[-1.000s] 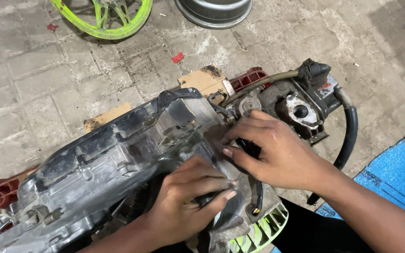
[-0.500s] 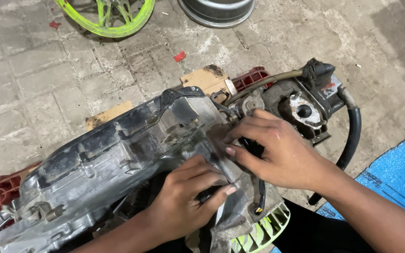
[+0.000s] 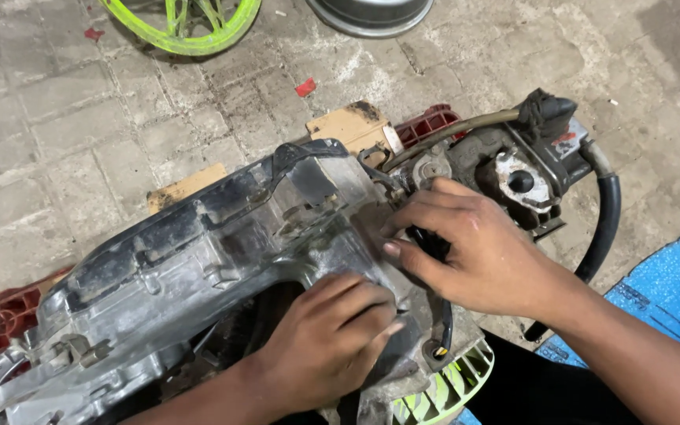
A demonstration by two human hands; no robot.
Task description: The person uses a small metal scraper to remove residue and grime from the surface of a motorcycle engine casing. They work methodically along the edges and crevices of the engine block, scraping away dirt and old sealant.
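Head view: grey engine case (image 3: 198, 252) lies on the brick floor (image 3: 57, 134). Left hand (image 3: 328, 338) presses flat on its lower edge, fingers loosely curled, gripping nothing. Right hand (image 3: 474, 248) rests beside the case's right end, fingers spread over a black hose (image 3: 604, 228). Cardboard scraps (image 3: 348, 126) lie behind the case; a blue sheet (image 3: 663, 299) lies right of it.

This looks like a motorcycle repair workshop with work done on the ground: a grimy grey metal engine casing (image 3: 198, 260) lies on a stained, oil-darkened paved brick floor (image 3: 57, 134), propped on wooden blocks (image 3: 348, 126). A neon-green spoked wheel (image 3: 186, 24) and a bare silver metal rim (image 3: 371, 12) lie nearby, beside a blue plastic mat (image 3: 670, 291).
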